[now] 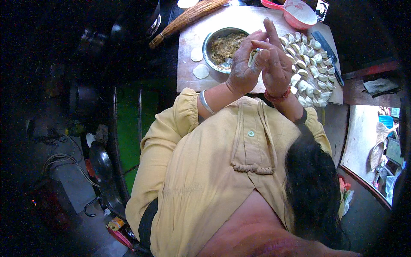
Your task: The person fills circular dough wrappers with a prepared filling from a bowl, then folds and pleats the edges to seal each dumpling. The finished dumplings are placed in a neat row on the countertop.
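Note:
My left hand (242, 62), floury and with a silver bangle at the wrist, meets my right hand (277, 69) above the board's near part. Between them is a small pale dumpling (252, 58), largely hidden by the fingers and pressed from both sides. My right hand wears a red bead bracelet, and some of its fingers stretch forward. Behind my left hand stands a metal bowl (207, 61) of brownish minced filling (224, 46), with part of a utensil in it. Two round dough wrappers (201, 71) lie left of the bowl. Several folded dumplings (316, 72) cover the board to the right.
The pale wooden board (189, 85) carries a red plastic scoop (298, 16) with white powder at its far right. A long dark flat bar (327, 53) lies along the right edge. A straw broom (189, 19) crosses the far left corner. A doorway (362, 138) opens at right.

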Available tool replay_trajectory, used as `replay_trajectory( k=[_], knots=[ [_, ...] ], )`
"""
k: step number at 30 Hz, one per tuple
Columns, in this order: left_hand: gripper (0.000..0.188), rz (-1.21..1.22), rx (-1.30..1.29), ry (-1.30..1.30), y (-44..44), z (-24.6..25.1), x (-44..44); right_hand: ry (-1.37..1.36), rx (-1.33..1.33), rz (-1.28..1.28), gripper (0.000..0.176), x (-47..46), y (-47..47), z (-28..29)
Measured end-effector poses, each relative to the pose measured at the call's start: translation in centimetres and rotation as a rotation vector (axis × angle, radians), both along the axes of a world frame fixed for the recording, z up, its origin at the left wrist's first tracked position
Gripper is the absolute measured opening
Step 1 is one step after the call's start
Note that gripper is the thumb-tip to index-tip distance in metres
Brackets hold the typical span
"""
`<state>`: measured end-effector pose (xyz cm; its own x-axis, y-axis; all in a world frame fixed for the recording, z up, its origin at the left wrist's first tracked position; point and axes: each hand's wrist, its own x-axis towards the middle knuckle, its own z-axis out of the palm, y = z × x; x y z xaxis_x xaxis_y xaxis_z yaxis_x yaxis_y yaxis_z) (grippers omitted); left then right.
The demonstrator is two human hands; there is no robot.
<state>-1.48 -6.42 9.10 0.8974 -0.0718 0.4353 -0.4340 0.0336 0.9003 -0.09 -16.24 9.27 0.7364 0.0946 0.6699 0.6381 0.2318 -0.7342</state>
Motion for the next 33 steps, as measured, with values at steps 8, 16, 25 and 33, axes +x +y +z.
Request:
replay_trajectory(
  k=[8,16,25,33],
  knots=[
    [0.038,0.087,0.045,-0.008,0.2,-0.6,0.2,-0.098,-0.069,-0.174,0.028,0.1,0.8,0.0],
    [0.03,0.304,0.415,-0.13,0.2,-0.1,0.2,-0.014,-0.06,-0.185,0.026,0.1,1.3,-0.3],
    [0.034,0.326,0.407,-0.038,-0.4,0.4,0.9,0.105,0.004,-0.237,0.024,0.6,1.3,-1.1],
    [0.028,-0.094,-0.095,0.582,1.0,-1.7,2.5,0.676,0.35,0.299,0.04,1.5,0.2,-2.7]
  ],
)
